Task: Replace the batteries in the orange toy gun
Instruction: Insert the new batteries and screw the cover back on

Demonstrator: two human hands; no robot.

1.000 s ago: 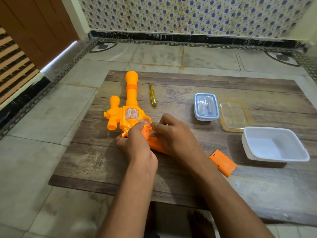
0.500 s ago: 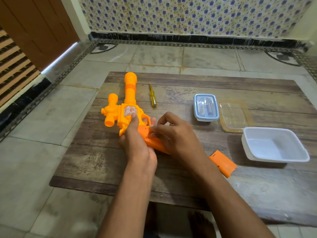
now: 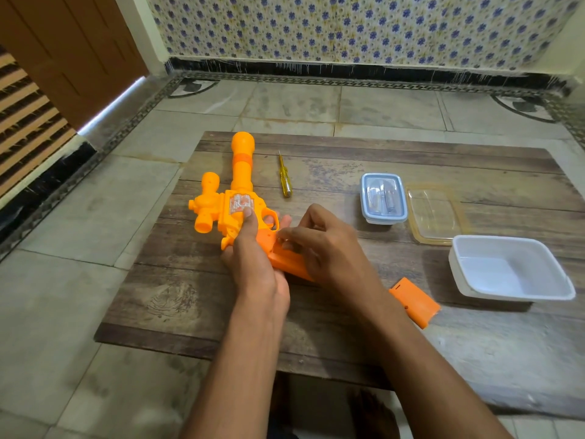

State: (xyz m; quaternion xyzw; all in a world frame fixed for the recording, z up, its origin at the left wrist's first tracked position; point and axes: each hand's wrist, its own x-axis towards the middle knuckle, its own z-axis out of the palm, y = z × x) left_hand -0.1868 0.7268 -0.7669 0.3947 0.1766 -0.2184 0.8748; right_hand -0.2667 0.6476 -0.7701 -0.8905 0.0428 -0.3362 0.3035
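orange toy gun (image 3: 241,198): flat on the wooden table (image 3: 348,327), barrel pointing away. left hand (image 3: 253,258): gripping gun body, thumb on its silver sticker. right hand (image 3: 329,248): fingers curled on the grip, pinching at its upper end. loose orange battery cover (image 3: 414,301), yellow screwdriver (image 3: 284,179), lidded small box (image 3: 383,198), clear lid (image 3: 435,213), white tub (image 3: 509,269): on table.

Orange toy gun (image 3: 242,185), yellow screwdriver (image 3: 285,180).
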